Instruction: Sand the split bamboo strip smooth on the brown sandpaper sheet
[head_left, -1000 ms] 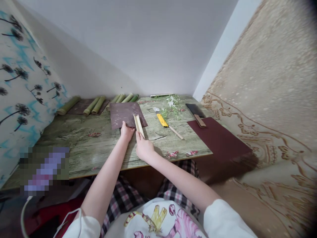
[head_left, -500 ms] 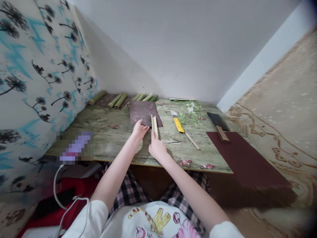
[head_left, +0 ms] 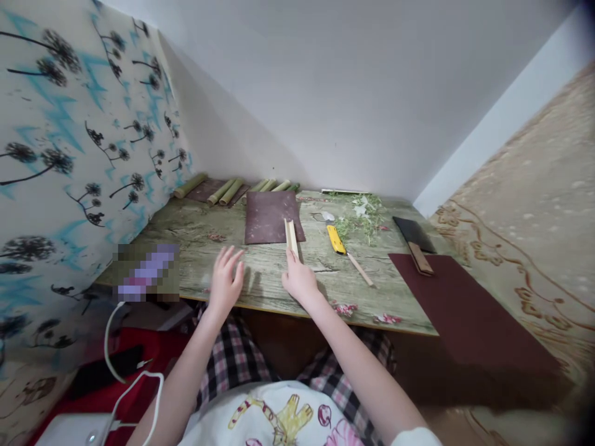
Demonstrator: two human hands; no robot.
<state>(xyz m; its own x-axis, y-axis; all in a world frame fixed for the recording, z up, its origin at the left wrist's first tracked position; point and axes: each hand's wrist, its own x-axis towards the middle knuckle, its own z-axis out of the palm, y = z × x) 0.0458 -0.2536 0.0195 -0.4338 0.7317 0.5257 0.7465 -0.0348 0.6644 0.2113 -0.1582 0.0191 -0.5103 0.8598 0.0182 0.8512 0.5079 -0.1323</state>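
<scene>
Dandelion-print wallpaper (head_left: 69, 142) runs along the left and a plain white wall stands behind the low green wood-grain counter (head_left: 186, 229) that I am looking down on through the head camera. The two hands are apart. The left hand (head_left: 225, 285) is open with its fingers spread and holds nothing, lying over the near part of the counter close to its front edge; I cannot tell whether the palm touches the wood. The right hand (head_left: 300, 279) is closed on the near end of a pale bamboo strip (head_left: 291, 234). This strip points away from me, and its far end lies on the right-hand edge of a brown sandpaper sheet (head_left: 272, 215) spread flat in the middle of the counter. Just to the right of the strip lies a yellow utility knife (head_left: 335, 239), with a thin wooden stick (head_left: 360, 269) running on from it toward the front edge. Beyond the knife is a scatter of green shavings (head_left: 362, 217). Further right a dark cleaver (head_left: 413, 232) rests at the counter's end, its wooden handle on the corner of a dark red mat (head_left: 465, 303). Several green bamboo sections (head_left: 225, 191) lie side by side along the back wall. Down at my left a white cable (head_left: 134, 378) loops over a red cloth.
</scene>
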